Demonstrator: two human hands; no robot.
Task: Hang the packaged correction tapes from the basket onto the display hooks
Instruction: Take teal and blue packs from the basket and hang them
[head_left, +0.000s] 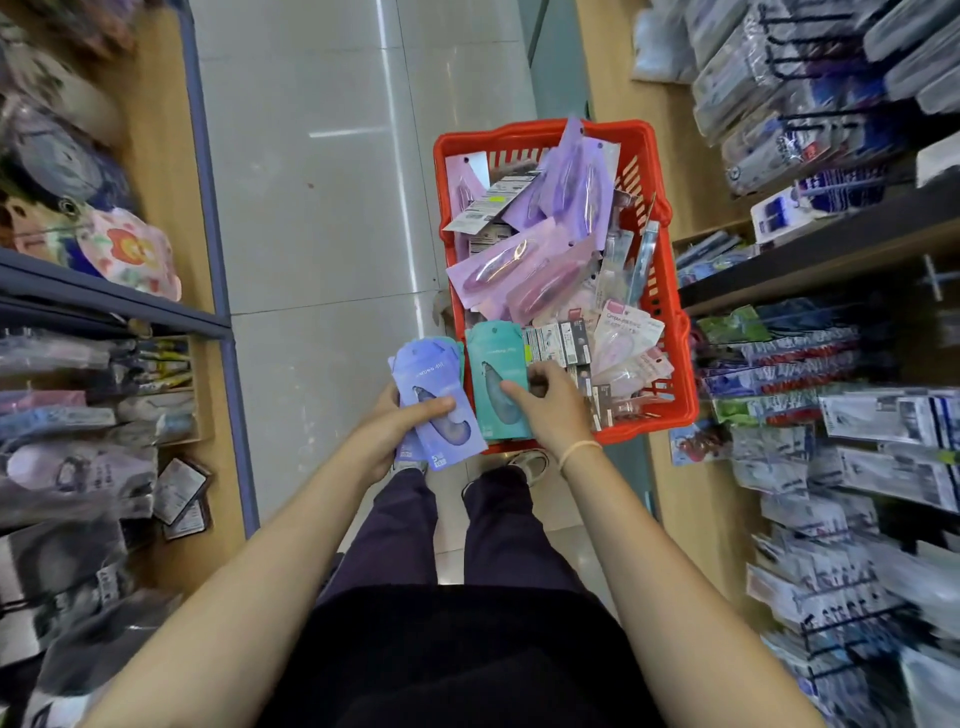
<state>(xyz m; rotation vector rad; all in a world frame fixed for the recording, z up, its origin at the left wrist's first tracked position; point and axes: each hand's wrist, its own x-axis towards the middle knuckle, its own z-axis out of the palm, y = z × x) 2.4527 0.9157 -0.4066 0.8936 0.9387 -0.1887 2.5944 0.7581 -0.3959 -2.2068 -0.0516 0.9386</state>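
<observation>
Correction tapes: left hand (400, 426) grips a blue stack (436, 400), right hand (545, 405) beside it pinches a teal pack (496, 374) over the red basket (670, 312).

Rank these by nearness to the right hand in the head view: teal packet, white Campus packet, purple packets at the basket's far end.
1. Teal packet: under the right hand, at the basket's near end.
2. White Campus packet: just beyond, toward the right wall.
3. Purple packets: far end of the red basket.

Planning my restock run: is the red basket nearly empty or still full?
Still full: the red basket holds heaped purple packs reaching its rim, with teal packs at its near end.
</observation>
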